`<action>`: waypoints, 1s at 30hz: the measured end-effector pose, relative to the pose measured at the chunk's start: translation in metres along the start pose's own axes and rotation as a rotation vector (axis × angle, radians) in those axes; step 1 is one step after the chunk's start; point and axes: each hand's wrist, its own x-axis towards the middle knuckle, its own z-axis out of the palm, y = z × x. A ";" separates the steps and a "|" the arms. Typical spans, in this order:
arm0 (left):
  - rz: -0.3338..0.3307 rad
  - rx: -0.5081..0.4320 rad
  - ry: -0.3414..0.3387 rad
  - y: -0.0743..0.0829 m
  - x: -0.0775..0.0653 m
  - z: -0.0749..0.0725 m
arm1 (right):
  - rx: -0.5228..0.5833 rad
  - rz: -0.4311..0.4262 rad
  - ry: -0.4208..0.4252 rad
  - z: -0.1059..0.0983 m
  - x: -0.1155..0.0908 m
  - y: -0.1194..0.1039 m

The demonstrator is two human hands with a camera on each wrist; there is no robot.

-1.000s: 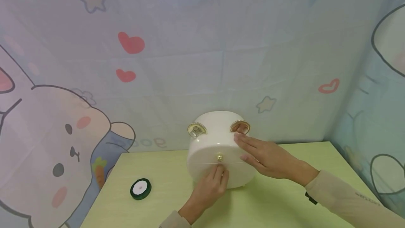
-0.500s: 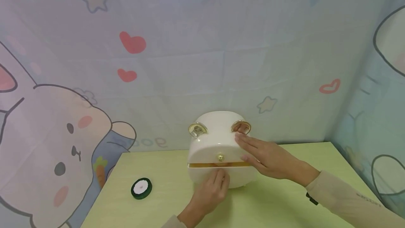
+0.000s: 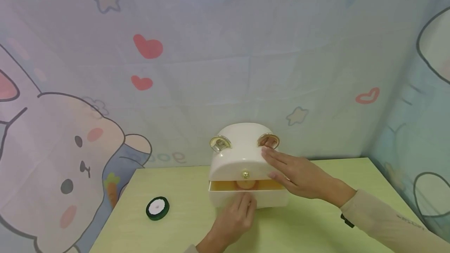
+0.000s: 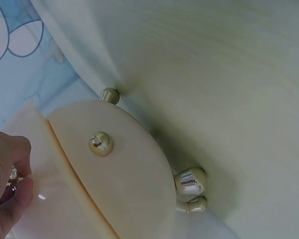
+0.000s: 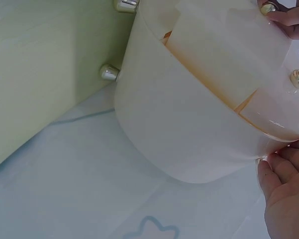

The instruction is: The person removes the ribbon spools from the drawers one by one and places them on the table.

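A glossy white drawer box with gold ear-shaped pieces stands on the table. Its lower drawer is part-way out, with an orange-yellow inside. Inside it a rounded pale shape shows; I cannot tell what that is. My left hand pinches the lower drawer's gold knob, which its fingers hide in the head view. Above, the upper gold knob is untouched. My right hand rests on the box's right side below the right ear, fingers straight.
On the left of the pale green table lies a dark green ribbon roll with a white centre. A printed cloth backdrop hangs close behind the box. Short gold feet hold the box up.
The lower drawer was closed a second ago and has slid out toward me, with my left hand moving slightly nearer on its knob. My right hand stays on the box's side.
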 end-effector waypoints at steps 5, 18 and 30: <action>0.017 -0.004 -0.005 0.002 -0.004 -0.004 | 0.001 -0.011 0.017 0.001 0.000 0.001; 0.066 0.001 0.133 0.007 -0.004 -0.017 | 0.012 0.006 -0.005 -0.001 -0.001 0.001; 0.046 -0.039 0.091 0.016 -0.008 -0.028 | 0.022 0.008 -0.008 -0.002 0.000 0.000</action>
